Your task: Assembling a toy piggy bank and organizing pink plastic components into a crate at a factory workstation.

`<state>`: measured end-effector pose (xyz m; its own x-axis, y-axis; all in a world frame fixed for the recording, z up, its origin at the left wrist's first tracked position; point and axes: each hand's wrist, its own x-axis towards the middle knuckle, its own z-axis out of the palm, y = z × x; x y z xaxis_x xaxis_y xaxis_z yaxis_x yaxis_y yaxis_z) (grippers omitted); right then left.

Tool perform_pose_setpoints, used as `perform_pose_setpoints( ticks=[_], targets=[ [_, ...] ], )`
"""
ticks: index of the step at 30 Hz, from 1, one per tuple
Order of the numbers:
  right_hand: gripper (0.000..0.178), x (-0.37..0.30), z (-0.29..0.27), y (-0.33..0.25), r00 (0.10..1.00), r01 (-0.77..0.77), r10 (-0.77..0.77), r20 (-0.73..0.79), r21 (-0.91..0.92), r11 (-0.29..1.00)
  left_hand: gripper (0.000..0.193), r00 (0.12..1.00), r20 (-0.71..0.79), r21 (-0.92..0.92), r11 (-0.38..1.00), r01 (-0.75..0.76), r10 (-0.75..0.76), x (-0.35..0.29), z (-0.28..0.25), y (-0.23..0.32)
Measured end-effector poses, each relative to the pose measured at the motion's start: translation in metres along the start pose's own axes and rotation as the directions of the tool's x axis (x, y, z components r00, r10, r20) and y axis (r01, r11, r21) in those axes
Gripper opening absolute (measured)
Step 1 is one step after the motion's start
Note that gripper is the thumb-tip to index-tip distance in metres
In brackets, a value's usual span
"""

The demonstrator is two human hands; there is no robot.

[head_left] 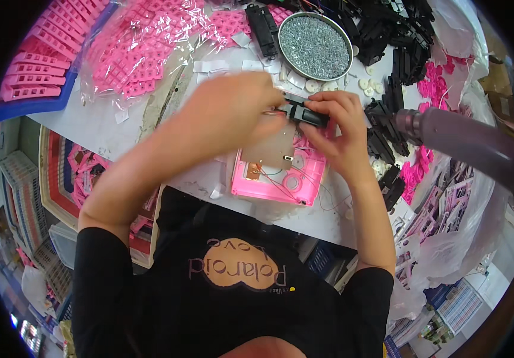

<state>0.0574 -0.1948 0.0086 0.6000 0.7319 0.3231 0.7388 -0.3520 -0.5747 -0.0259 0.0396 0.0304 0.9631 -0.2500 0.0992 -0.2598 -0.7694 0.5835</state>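
A black plastic part is held over the far end of an open pink case, beyond a grey-brown board. Thin wires lie loose in the case and could snag or get pinched if the part shifts across them. The part sits between the thumb and fingers of the right hand, its grip closed on the right end. The left hand blurs near the other end; whether its grip holds anything cannot be told. Farther out, a round tray of small metal pieces stands on the bench.

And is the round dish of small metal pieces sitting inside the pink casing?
No, the round dish sits on the white table, beyond the pink casing and apart from it.
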Motion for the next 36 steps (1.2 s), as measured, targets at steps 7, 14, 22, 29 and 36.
perform_pose_setpoints(
  ticks=[7,14,22,29,36],
  targets=[
    [0.058,0.003,-0.033,0.035,0.925,-0.332,0.195,0.326,0.442,0.833,0.015,0.994,-0.063,0.420,0.906,-0.060,0.095,0.131,0.028,-0.052],
    [0.073,0.074,-0.090,-0.035,0.971,0.172,-0.217,-0.096,0.916,0.364,0.014,0.990,-0.031,0.459,0.882,-0.107,0.136,0.147,0.026,-0.045],
    [0.048,0.060,-0.072,-0.037,0.984,0.036,0.128,-0.124,0.843,0.537,0.013,0.982,-0.139,-0.035,0.991,-0.131,0.125,0.093,0.009,-0.029],
    [0.033,0.029,-0.058,-0.066,0.948,0.310,-0.026,-0.316,0.908,0.283,0.013,0.890,-0.347,-0.132,0.924,-0.358,0.295,0.010,0.036,0.023],
    [0.033,0.026,-0.053,-0.077,0.961,0.247,0.030,-0.275,0.900,0.359,0.019,0.873,-0.405,-0.178,0.913,-0.367,0.272,0.003,0.041,0.025]
  ],
)
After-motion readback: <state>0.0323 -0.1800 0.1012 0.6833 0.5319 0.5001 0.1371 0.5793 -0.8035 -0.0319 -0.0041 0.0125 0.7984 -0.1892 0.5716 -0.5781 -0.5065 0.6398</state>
